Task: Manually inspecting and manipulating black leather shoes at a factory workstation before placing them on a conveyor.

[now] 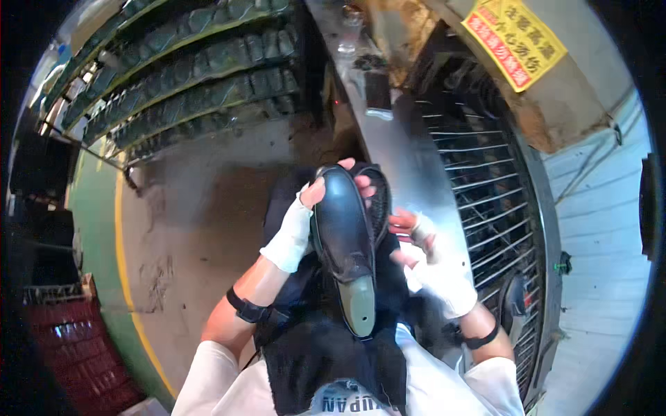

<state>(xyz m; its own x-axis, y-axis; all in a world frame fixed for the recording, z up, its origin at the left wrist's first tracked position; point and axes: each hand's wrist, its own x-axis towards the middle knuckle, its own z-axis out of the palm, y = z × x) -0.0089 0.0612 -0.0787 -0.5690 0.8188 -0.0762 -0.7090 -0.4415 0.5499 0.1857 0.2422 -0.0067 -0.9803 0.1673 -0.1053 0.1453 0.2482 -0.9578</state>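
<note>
My left hand (295,225), in a white fingerless glove, is closed round the toe end of a black shoe upper (340,215). The upper is stretched over a pale green shoe last (361,305), whose bare heel end points toward me. Against the upper's right side lies a dark shoe sole (379,201); fingertips of the left hand show between the two. Just right of the sole is my right hand (440,263), gloved the same way, with its fingers apart and nothing visible in them. A black apron (319,367) covers my lap beneath the shoe.
To my right runs a metal ledge (409,152) beside a rack of metal bars (492,201); a dark shoe (513,298) sits by its near end. Tiered racks of dark shoes (208,69) stand far left. Dark red crates (76,347) are at lower left. A yellow sign (513,41) hangs upper right.
</note>
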